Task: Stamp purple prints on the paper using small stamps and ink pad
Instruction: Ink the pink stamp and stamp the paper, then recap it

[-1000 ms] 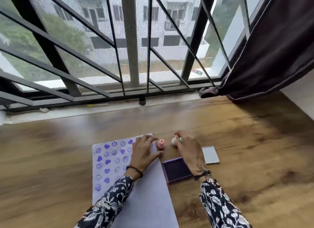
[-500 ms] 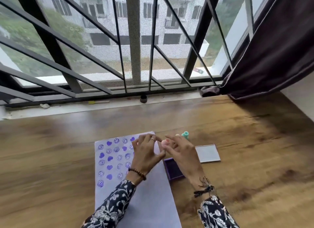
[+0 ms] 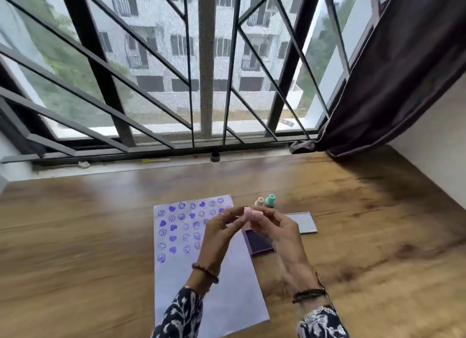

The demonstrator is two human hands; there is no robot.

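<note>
A white sheet of paper (image 3: 227,294) lies on the wooden table (image 3: 88,249), its upper left part covered with purple smiley and heart prints. My left hand (image 3: 216,234) and my right hand (image 3: 280,231) are raised together above the paper's right edge, both pinching a small pink stamp (image 3: 249,212) between their fingertips. The open purple ink pad (image 3: 258,243) sits right of the paper, partly hidden by my right hand. A cream stamp (image 3: 259,201) and a teal stamp (image 3: 270,200) stand upright just beyond my fingers.
The ink pad's grey lid (image 3: 302,223) lies right of the pad. A barred window (image 3: 206,72) runs along the table's far edge, with a small dark knob (image 3: 214,157) on the sill. A dark curtain (image 3: 393,72) hangs at the right.
My right hand left the teal stamp standing and took up the pink stamp. Both hands rose off the paper and met around it. The camera has moved in closer.
</note>
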